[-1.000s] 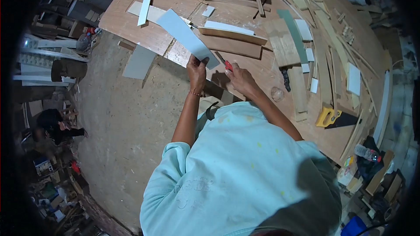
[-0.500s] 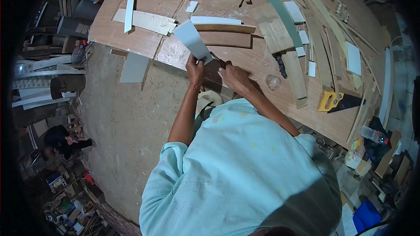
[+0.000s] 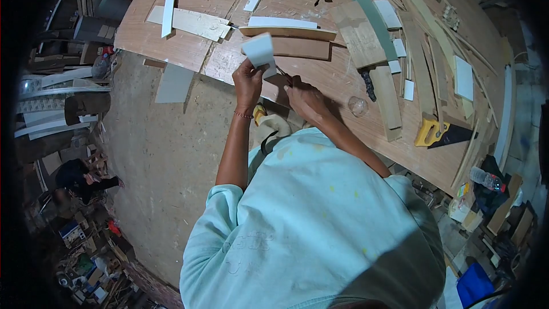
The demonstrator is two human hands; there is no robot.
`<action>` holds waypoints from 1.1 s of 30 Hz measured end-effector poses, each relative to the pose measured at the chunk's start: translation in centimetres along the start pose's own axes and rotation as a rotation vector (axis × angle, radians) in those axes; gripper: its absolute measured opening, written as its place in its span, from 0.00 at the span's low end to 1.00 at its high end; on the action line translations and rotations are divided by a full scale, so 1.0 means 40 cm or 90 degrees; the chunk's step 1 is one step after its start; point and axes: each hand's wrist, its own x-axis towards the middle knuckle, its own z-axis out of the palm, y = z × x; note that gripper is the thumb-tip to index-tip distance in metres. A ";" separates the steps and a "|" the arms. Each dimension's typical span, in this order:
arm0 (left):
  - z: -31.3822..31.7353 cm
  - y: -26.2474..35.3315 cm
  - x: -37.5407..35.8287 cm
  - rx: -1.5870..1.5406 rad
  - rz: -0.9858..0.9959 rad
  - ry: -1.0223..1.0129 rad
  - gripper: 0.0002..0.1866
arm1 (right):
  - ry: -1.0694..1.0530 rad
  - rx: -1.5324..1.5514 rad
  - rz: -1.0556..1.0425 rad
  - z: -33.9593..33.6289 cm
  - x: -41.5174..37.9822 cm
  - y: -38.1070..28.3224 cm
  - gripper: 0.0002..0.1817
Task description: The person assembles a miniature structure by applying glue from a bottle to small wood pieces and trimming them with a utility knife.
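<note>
Head view: I look down on two bare hands over the near edge of a worktable [image 3: 412,163], apart but close to each other.
White panel: the small flat piece [image 3: 260,50] is up off the table at its edge, tilted and seen foreshortened, so I cannot judge its full length.
Left hand: it [image 3: 249,87] is closed on the panel's near end, thumb and fingers pinching it.
Right hand: it [image 3: 307,100] is curled round a slim dark tool [image 3: 281,71], whose tip points toward the panel's near end; I cannot tell whether they touch.
Panel's feel: I judge it light and fairly stiff, thin enough to flex or snap if pressed far from the grip. The smooth face may slip under dry fingers, and its corners look easy to chip.
Panel's hold: I would pinch it across both faces close to where the tool bears, fingertips behind the edge and out of the tip's line; the far end is poorly supported and could swing.
Tool's hold: I would keep a firm wrap on its body, well back from the tip.
Beyond the hands: a brown board [image 3: 297,33] lies with a white strip [image 3: 283,22] alongside it.
</note>
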 end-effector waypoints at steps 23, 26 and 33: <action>-0.041 0.072 0.053 0.007 -0.030 -0.065 0.07 | -0.198 0.051 0.218 -0.016 0.016 0.009 0.21; -0.035 0.078 0.054 0.032 -0.035 -0.056 0.07 | -0.182 0.055 0.164 -0.016 0.013 0.003 0.20; -0.026 0.070 0.054 0.039 -0.014 -0.039 0.06 | -0.158 0.072 0.199 -0.026 0.014 -0.004 0.20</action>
